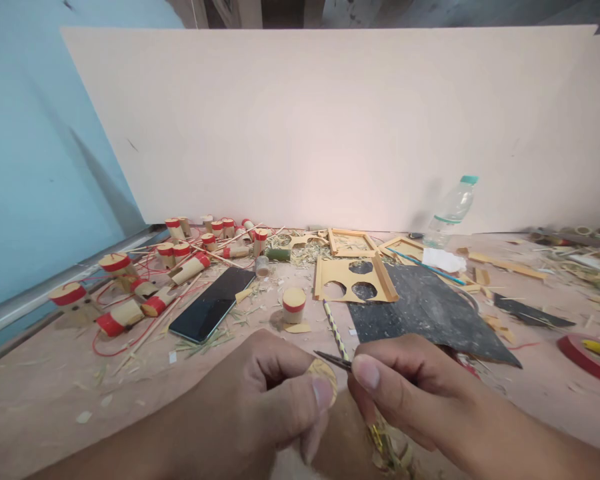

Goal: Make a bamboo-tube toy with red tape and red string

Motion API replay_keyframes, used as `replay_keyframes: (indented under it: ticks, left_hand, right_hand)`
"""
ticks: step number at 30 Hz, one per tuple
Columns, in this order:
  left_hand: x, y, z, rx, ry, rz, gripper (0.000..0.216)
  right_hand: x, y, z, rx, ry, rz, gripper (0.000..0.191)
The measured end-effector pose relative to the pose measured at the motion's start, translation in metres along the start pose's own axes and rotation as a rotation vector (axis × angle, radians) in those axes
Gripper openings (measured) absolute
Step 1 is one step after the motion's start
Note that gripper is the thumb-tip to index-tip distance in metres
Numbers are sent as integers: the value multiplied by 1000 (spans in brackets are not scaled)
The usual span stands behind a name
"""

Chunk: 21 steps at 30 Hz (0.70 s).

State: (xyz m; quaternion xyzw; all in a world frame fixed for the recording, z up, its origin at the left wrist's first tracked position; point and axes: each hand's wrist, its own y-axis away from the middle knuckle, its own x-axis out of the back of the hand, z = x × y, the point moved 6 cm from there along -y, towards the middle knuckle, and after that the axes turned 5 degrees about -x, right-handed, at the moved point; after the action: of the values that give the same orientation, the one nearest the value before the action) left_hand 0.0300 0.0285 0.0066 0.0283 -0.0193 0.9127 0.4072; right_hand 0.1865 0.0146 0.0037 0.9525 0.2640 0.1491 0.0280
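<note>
The left hand [275, 393] pinches a flat, round, tan disc [329, 377] near the counter's [45, 420] near edge; the right hand [415, 387] grips a slim, dark, pointed tool [334, 359] just beside it.

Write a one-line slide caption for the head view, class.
The left hand pinches a yellowish disc; the right hand holds a dark pointed tool close by, at a littered table.
</note>
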Motion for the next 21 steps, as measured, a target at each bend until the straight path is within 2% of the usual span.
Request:
replay_keyframes:
  ticks: [21]
  left_hand:
    - [0, 3, -2, 63, -9, -13, 45]
  right_hand:
    - [-4, 1, -1, -54, -29, -32, 58]
